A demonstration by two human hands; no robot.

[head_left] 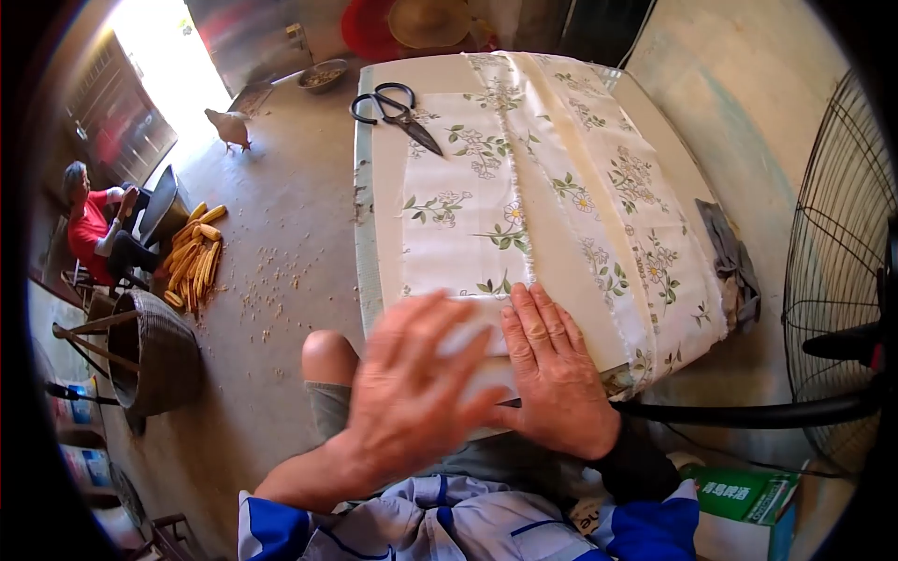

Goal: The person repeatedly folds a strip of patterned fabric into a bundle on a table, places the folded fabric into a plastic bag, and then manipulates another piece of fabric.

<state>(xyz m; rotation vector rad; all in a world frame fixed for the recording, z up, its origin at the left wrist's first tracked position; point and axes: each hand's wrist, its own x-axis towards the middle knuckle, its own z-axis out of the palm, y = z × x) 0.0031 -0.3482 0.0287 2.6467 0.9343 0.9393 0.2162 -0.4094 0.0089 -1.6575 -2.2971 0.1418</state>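
Note:
My left hand (416, 383) is blurred by motion above the near end of a white floral cloth (458, 210), its fingers spread and nothing seen in them. Flat on the cloth's near right corner lies my right hand (558, 379), fingers stretched out side by side. This piece has a frayed right edge and lies flat on the table (385, 243). A second, longer floral cloth (645, 187) runs along the table's right side and hangs over its near edge. Black-handled scissors (400, 114) rest on the far left corner of the nearer piece.
A standing fan (837, 280) and a grey rag (728, 252) are at the right, with a green box (744, 496) below. Left on the floor are corn cobs (195, 262), scattered kernels, a basket (154, 351), a chicken (229, 128) and a seated person in red (94, 224).

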